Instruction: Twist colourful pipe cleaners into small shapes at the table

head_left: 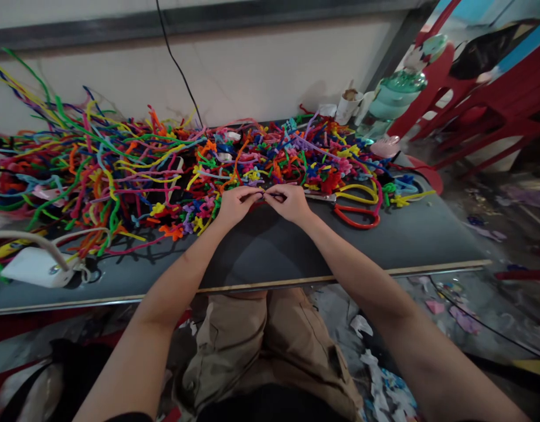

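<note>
Left hand [234, 205], right hand [291, 203]: fingers [247, 192] pinched on a dark bit [262, 196] so small we might drop it into the pile [164, 155].

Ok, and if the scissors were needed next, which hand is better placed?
Probably the right hand: the scissors lie beside it. The left hand is farther away, on the right hand's other side.

Pipe cleaners [203, 153] lie behind scissors [357, 225] on the table [287, 252].

tan trousers [238, 334] at 6 o'clock, loose, creased, seams visible, black top [274, 405] at 6 o'clock, short black sleeve [129, 417] edge at 7 o'clock, bare forearms [185, 272], bare hands [235, 206]
</note>
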The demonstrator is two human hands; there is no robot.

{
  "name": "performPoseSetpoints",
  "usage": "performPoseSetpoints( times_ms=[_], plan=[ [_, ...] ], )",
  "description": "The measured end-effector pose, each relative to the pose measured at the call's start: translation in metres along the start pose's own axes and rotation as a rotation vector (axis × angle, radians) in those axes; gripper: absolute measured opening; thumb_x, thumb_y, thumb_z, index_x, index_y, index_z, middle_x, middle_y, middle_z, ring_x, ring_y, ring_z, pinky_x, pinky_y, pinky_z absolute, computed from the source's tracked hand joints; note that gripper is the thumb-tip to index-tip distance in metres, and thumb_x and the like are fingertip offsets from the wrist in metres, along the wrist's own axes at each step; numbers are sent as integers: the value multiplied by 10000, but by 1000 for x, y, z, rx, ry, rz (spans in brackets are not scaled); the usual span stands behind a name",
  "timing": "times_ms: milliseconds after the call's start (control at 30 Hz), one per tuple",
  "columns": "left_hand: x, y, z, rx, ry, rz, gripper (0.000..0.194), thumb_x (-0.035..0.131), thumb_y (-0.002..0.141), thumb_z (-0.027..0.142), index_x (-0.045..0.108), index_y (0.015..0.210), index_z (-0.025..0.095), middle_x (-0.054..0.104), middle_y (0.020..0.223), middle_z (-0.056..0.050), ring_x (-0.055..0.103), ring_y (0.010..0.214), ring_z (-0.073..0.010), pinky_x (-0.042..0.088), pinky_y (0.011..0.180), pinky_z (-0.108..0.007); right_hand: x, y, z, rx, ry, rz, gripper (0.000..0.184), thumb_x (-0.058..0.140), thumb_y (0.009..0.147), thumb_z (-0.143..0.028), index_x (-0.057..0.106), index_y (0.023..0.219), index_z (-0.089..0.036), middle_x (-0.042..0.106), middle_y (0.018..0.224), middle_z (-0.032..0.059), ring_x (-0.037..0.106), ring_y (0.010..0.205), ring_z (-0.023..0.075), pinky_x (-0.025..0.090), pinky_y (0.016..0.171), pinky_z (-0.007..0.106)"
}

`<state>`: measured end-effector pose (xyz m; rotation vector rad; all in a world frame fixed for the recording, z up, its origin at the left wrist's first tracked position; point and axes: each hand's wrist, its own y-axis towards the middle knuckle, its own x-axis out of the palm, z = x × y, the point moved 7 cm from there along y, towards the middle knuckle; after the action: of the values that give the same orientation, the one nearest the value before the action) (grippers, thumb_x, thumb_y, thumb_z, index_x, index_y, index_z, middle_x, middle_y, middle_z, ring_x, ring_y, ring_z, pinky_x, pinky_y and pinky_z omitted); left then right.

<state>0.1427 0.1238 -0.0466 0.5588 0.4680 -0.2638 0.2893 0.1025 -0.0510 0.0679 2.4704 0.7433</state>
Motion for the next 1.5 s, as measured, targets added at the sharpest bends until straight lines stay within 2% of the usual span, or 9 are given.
performPoseSetpoints(
  times_ms=[133, 267, 467, 700, 867, 1000, 1133, 1300, 1500],
  plan=[
    [-1, -3, 7, 20, 82, 19, 185, 656, 844, 306, 755, 957, 198, 764, 962, -56, 709, 882, -179, 543, 812, -284, -8, -4, -11, -95, -113, 94, 221, 573, 871, -321, 738, 820, -182, 708, 719, 45, 618, 648, 142, 467, 647, 252],
    [0, -3, 7, 9, 75, 40, 169, 649, 847, 281, 760, 940, 194, 769, 917, -52, 715, 839, -177, 541, 781, -272, -7, -6, -15, -148, -170, 109, 235, 563, 891, -318, 746, 838, -181, 733, 746, 47, 646, 649, 145, 485, 647, 255],
    [-6, 0, -12, -186, -70, 127, 174, 665, 808, 297, 743, 820, 142, 711, 654, -34, 648, 591, -141, 501, 606, -243, -4, -6, -19, -195, -294, 105, 254, 518, 927, -284, 750, 969, -188, 761, 897, 59, 704, 799, 171, 501, 691, 262],
    [-9, 3, -25, -387, -388, 196, 158, 695, 749, 243, 674, 625, 148, 607, 511, 10, 468, 433, -66, 368, 464, -198, -21, -2, -11, -157, -398, 162, 293, 480, 963, -330, 736, 970, -187, 757, 920, 78, 705, 821, 171, 496, 667, 256],
    [-6, 0, -23, -471, -531, 203, 151, 741, 705, 263, 688, 619, 151, 603, 507, 4, 456, 430, -56, 334, 432, -185, -27, -1, -12, -161, -501, 232, 298, 478, 952, -324, 736, 891, -187, 755, 764, 42, 669, 615, 126, 417, 531, 231],
    [-9, -1, -24, -485, -578, 298, 151, 761, 677, 253, 678, 596, 156, 590, 504, 11, 494, 449, -61, 344, 434, -180, -20, -1, -14, -180, -555, 195, 309, 462, 959, -332, 732, 915, -189, 742, 711, 26, 637, 557, 106, 383, 511, 228],
    [-11, -1, -27, -487, -533, 313, 191, 754, 690, 264, 660, 568, 151, 557, 471, 18, 449, 424, -53, 332, 433, -194, -13, -2, -15, -230, -574, 132, 314, 470, 960, -355, 744, 941, -202, 746, 706, 23, 650, 584, 115, 400, 532, 233],
    [-1, 0, -33, -512, -559, 160, 236, 747, 702, 338, 635, 597, 159, 544, 495, 15, 452, 445, -60, 319, 430, -199, -23, -2, -10, -244, -415, 83, 290, 520, 939, -397, 751, 957, -223, 753, 765, 46, 675, 658, 145, 463, 605, 257],
    [29, -6, -7, -416, -693, -323, 356, 766, 676, 489, 620, 668, 164, 572, 556, -1, 473, 454, -68, 353, 438, -212, -45, -3, -4, -98, -47, 282, 318, 558, 896, -489, 733, 876, -224, 708, 749, 61, 656, 684, 186, 522, 664, 331]
  ],
)
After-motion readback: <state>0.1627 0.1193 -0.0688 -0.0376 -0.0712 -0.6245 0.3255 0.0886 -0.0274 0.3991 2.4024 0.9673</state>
